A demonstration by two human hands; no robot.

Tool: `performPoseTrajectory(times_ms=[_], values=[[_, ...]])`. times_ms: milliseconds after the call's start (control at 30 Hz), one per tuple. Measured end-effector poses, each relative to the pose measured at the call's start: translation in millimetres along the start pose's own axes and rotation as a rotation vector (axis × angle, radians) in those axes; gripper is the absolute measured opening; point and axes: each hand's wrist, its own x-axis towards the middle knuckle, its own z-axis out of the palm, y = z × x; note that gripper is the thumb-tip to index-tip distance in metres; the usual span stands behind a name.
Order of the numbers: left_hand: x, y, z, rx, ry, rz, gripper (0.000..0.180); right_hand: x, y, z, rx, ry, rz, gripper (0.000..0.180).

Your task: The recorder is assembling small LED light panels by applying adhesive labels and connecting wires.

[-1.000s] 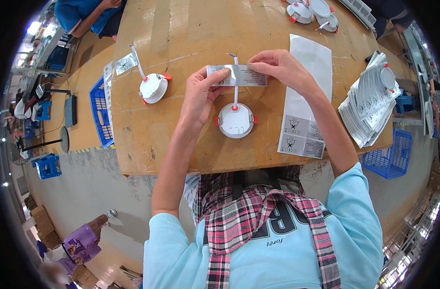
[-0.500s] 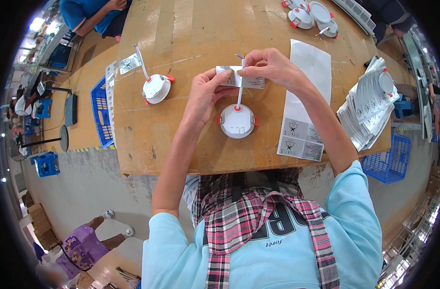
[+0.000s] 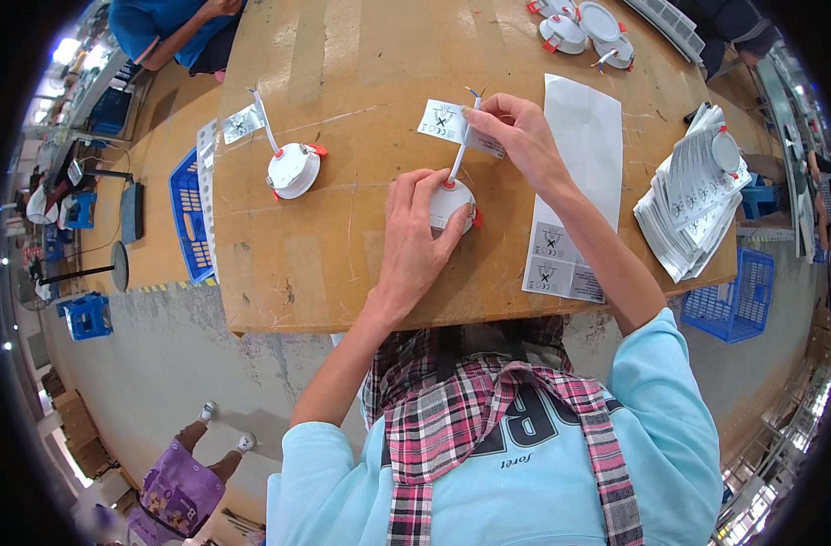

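A round white downlight (image 3: 454, 206) with red-tipped spring clips lies before me on the table. My left hand (image 3: 414, 235) is wrapped round its left and near side, hiding part of it. From a red grommet on top a white cable (image 3: 463, 156) rises, tilted slightly right, with bare coloured wire ends. A silver printed label (image 3: 441, 120) is folded round the cable like a flag and sticks out on both sides. My right hand (image 3: 525, 144) pinches the label close to the cable, covering some of it.
A second downlight (image 3: 294, 171) with a flagged cable sits at left. A label sheet (image 3: 579, 164) lies right of my hands, beside a fanned label stack (image 3: 693, 196). More downlights (image 3: 563, 35) are at the far right. Blue crates (image 3: 190, 218) flank the table (image 3: 334, 255); another person (image 3: 174, 32) sits far left.
My left hand has let go of the label and moved down onto the downlight. The downlight has shifted up slightly, its cable leaning right. The label now shows printed sides. My right hand still pinches it.
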Motion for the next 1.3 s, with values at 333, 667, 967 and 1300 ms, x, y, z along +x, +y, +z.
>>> performPoseTrajectory(times_ms=[333, 667, 967, 1300], values=[[-5, 2, 7, 0.014, 0.017, 0.004, 0.042, 3, -1, -2, -0.249, -0.066, -0.137, 0.038], [19, -27, -20, -0.855, 0.174, -0.377, 0.032, -3, -27, -17, -0.35, -0.125, -0.216, 0.028], [110, -43, -15, -1.261, -0.809, -0.437, 0.052, -13, -40, -18, -0.347, -0.16, -0.345, 0.02], [115, -48, 29, -1.786, -1.165, -0.514, 0.04, -15, -40, -16, -0.26, -0.203, -0.363, 0.018]])
